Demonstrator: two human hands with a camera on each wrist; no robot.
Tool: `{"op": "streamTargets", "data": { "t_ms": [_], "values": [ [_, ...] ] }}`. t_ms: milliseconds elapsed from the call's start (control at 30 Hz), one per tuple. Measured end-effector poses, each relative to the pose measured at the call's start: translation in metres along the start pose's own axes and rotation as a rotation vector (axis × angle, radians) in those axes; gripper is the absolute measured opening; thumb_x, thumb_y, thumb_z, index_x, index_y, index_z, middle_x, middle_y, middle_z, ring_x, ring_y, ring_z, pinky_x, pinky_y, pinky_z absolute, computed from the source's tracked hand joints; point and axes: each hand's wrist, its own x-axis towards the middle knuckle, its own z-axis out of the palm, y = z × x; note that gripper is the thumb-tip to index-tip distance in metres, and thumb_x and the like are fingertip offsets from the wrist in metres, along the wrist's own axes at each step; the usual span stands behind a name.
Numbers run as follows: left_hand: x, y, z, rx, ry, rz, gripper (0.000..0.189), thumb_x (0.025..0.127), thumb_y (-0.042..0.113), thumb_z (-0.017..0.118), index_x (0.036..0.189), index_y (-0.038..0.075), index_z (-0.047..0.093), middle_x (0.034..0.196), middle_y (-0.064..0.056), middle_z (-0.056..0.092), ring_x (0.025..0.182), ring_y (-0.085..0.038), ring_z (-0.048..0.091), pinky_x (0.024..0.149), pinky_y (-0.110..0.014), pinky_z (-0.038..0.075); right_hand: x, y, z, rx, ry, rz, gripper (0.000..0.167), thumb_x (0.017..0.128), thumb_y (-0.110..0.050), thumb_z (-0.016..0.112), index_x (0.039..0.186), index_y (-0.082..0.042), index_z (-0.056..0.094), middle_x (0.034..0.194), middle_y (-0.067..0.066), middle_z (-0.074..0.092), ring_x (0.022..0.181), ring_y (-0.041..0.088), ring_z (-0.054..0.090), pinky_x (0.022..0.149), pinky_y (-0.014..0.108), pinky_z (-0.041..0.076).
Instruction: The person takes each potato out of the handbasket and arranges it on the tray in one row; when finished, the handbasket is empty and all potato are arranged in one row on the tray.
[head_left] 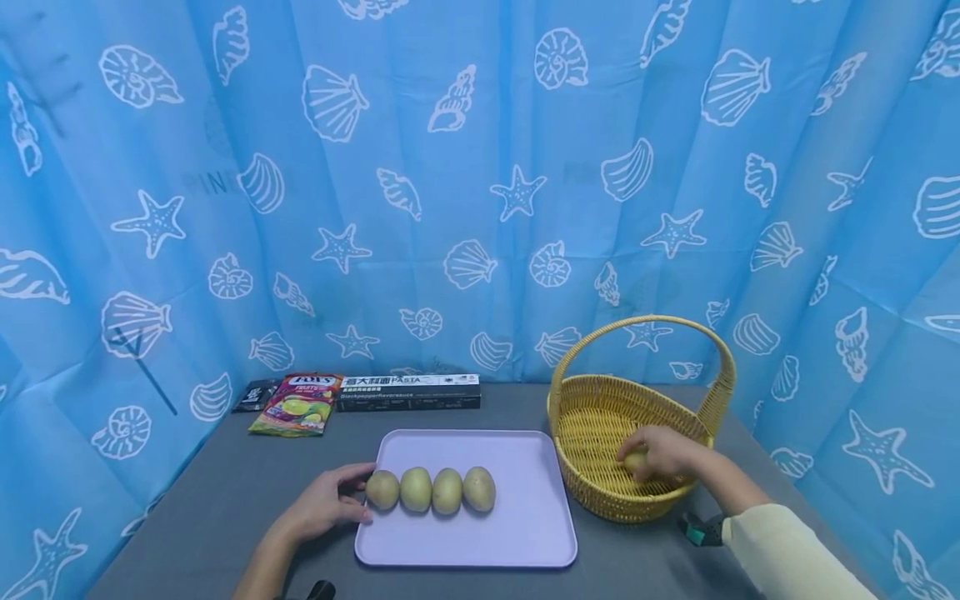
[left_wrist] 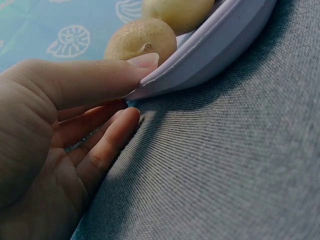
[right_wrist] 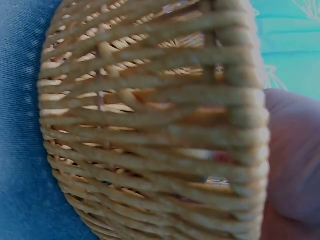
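Note:
Several brownish-green kiwis [head_left: 447,491] lie in a row on a lilac tray [head_left: 525,533], starting at its left edge. My left hand [head_left: 322,502] is at that edge, beside the end kiwi [left_wrist: 142,39]. Its thumb lies on the tray's rim [left_wrist: 200,65] with the other fingers below, pinching it. Inside a yellow wicker basket [head_left: 600,492], my right hand [head_left: 660,454] grips another kiwi [head_left: 635,460], partly covered by the fingers. In the right wrist view the basket's woven wall [right_wrist: 150,125] hides most of this hand [right_wrist: 295,160].
The basket's tall arched handle [head_left: 645,321] rises beside my right forearm. Behind the tray lie a black-and-white pasta box [head_left: 408,393], a colourful Fox's fruit candy bag [head_left: 300,406] and a black packet [head_left: 257,395]. A blue shell-patterned curtain [head_left: 480,208] surrounds the grey table [head_left: 300,575].

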Motion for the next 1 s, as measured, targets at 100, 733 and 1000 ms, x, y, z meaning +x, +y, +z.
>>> {"op": "streamTargets", "data": {
  "t_ms": [100,733,1000],
  "values": [
    [0.000,0.000,0.000,-0.002,-0.013,0.015,0.084,0.070,0.024,0.086,0.141,0.000,0.048,0.132,-0.021,0.053,0.105,-0.028,0.060,0.083,-0.039,0.055,0.000,-0.001,0.005,-0.024,0.030,-0.050,0.033,0.063,-0.001,0.081,0.093,-0.015,0.073,0.096,0.001,0.063,0.081,0.019,0.052,0.068,0.036,0.044],
    [0.000,0.001,-0.001,0.009,-0.007,0.011,0.084,0.070,0.026,0.086,0.141,0.000,0.048,0.131,-0.020,0.054,0.104,-0.028,0.061,0.083,-0.040,0.055,0.007,-0.015,0.020,-0.116,0.010,-0.027,0.025,0.067,0.000,0.077,0.084,-0.016,0.069,0.088,-0.002,0.060,0.083,0.019,0.051,0.070,0.040,0.045],
    [0.001,0.000,-0.001,0.001,-0.014,0.018,0.084,0.070,0.025,0.086,0.141,0.000,0.048,0.130,-0.019,0.055,0.103,-0.027,0.061,0.082,-0.039,0.055,0.002,-0.023,0.020,-0.058,0.197,-0.076,0.036,0.072,-0.012,0.080,0.106,-0.011,0.070,0.100,0.004,0.061,0.085,0.019,0.052,0.068,0.036,0.046]
  ]
}}
